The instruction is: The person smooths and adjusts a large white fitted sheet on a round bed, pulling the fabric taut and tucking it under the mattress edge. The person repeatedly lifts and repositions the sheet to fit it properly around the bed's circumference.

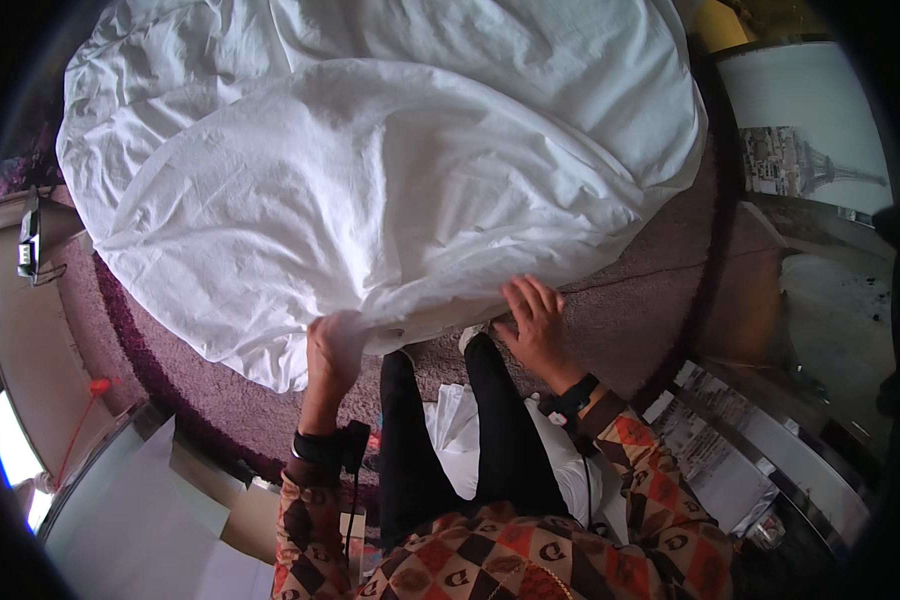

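Note:
A large wrinkled white cloth cover [450, 172], like bedding, lies spread before me, with a curved fold across its middle. My left hand [335, 349] is closed on its near edge, which is bunched at the fingers. Close to the same edge, farther right, my right hand [532, 322] has its fingers apart; whether the fingertips touch the cloth I cannot tell. Dark straps with small devices are on both wrists. What lies under the cloth is hidden.
A mauve rug [615, 322] with a dark border lies beneath the cloth and my feet. White fabric [450, 427] lies behind my legs. Furniture with Eiffel Tower pictures [810, 165] stands at right. A red cord [79, 442] and pale furniture [120, 495] are at left.

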`<action>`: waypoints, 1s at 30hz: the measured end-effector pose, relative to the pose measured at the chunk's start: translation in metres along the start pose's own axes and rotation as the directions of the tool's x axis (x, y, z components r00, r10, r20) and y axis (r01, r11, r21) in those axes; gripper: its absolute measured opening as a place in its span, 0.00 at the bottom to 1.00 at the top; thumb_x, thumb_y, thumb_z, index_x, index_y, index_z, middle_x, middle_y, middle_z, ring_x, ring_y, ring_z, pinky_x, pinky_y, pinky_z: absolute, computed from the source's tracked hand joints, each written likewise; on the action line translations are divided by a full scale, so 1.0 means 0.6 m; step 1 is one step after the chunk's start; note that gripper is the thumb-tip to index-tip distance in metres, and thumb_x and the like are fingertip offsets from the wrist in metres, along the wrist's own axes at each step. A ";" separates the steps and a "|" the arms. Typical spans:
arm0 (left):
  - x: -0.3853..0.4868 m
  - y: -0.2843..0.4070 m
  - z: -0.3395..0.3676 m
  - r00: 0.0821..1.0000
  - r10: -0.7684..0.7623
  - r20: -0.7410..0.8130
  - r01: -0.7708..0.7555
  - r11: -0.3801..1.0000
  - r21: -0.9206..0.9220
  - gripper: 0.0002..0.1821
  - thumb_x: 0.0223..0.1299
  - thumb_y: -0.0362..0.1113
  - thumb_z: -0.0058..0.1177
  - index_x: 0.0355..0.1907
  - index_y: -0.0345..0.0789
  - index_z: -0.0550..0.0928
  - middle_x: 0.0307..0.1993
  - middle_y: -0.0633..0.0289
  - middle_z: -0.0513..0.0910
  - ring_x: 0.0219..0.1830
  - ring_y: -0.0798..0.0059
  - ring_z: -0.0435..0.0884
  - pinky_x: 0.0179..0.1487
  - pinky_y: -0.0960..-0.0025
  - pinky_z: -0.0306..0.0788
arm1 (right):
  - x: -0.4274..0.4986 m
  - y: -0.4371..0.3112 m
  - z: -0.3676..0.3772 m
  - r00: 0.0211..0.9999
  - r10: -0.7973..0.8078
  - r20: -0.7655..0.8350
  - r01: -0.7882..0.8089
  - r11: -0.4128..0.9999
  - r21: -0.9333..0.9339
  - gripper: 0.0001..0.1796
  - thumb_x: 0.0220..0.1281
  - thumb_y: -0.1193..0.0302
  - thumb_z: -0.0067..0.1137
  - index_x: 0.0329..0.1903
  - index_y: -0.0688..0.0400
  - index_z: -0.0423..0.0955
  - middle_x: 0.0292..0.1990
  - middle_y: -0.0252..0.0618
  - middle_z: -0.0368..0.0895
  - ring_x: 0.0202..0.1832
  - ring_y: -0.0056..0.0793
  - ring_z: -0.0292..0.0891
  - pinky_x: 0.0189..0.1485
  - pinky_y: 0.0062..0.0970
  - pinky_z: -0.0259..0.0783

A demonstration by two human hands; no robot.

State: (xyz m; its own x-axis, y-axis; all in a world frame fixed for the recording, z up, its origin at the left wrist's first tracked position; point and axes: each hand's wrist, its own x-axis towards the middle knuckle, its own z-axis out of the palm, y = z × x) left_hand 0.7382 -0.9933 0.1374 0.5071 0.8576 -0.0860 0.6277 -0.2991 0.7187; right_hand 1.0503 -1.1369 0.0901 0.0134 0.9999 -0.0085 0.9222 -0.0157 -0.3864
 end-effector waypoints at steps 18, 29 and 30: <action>0.223 -0.103 0.112 0.963 -0.218 -0.160 0.270 0.797 0.540 0.32 0.62 0.39 0.60 0.69 0.42 0.71 0.63 0.52 0.76 0.69 0.55 0.70 0.74 0.38 0.51 | 0.110 0.144 0.071 0.973 0.003 -0.230 -0.020 0.997 -0.072 0.24 0.48 0.69 0.71 0.51 0.55 0.79 0.57 0.38 0.76 0.64 0.40 0.68 0.66 0.47 0.58; 0.244 0.085 0.316 0.942 0.042 0.332 -0.231 0.800 0.554 0.27 0.49 0.37 0.69 0.55 0.41 0.79 0.51 0.60 0.79 0.62 0.59 0.73 0.77 0.36 0.46 | 0.114 0.177 0.048 0.963 -0.091 -0.255 0.105 0.993 0.043 0.06 0.51 0.75 0.64 0.34 0.55 0.78 0.41 0.35 0.78 0.55 0.40 0.73 0.62 0.46 0.62; 0.230 0.043 0.319 0.953 0.103 0.284 -0.266 0.731 0.628 0.17 0.48 0.37 0.69 0.41 0.40 0.81 0.39 0.63 0.81 0.52 0.61 0.78 0.75 0.39 0.50 | 0.113 0.165 0.062 0.974 -0.111 -0.197 0.125 0.990 0.062 0.16 0.50 0.73 0.65 0.44 0.53 0.79 0.50 0.39 0.78 0.62 0.41 0.70 0.64 0.47 0.61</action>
State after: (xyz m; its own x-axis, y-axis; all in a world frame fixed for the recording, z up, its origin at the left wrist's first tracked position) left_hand 0.9375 -0.9624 0.0123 0.7157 0.6682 -0.2035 0.6952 -0.7097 0.1146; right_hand 1.1282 -1.0706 0.0169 -0.0126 0.9762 0.2165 0.8911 0.1092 -0.4405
